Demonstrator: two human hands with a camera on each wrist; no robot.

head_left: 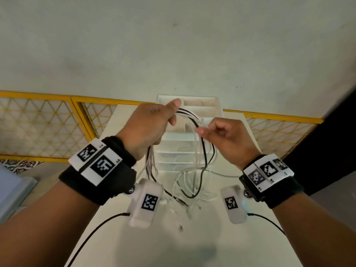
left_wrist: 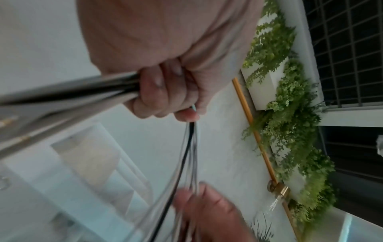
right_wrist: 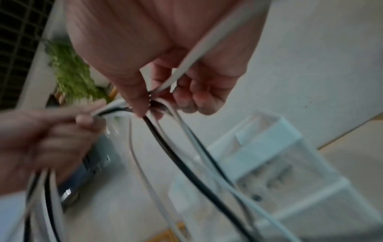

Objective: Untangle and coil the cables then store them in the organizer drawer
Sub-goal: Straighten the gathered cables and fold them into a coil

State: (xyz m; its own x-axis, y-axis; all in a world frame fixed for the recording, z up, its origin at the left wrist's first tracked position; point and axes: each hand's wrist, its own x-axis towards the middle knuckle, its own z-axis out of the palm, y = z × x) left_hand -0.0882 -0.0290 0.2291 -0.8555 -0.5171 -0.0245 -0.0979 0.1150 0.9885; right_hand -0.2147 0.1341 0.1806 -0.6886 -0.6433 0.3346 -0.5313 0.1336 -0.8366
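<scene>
A tangled bundle of white and black cables [head_left: 194, 120] is held up above the white table [head_left: 192, 237]. My left hand [head_left: 154, 122] grips the bundle in a fist, thumb on top; the left wrist view shows its fingers [left_wrist: 157, 95] curled round the strands. My right hand [head_left: 221, 133] pinches a few strands just to the right, seen close in the right wrist view as cables [right_wrist: 165, 134] running from thumb and fingertips [right_wrist: 143, 104]. Loose loops [head_left: 192, 182] hang down onto the table. The white organizer drawer unit [head_left: 192, 147] stands behind the hands.
A yellow-framed lattice panel [head_left: 48, 122] runs along the far side of the table. Black sensor leads [head_left: 96, 234] trail from my wrist units. A dark shape [head_left: 331, 132] stands at the right edge. Green plants [left_wrist: 290, 114] show in the left wrist view.
</scene>
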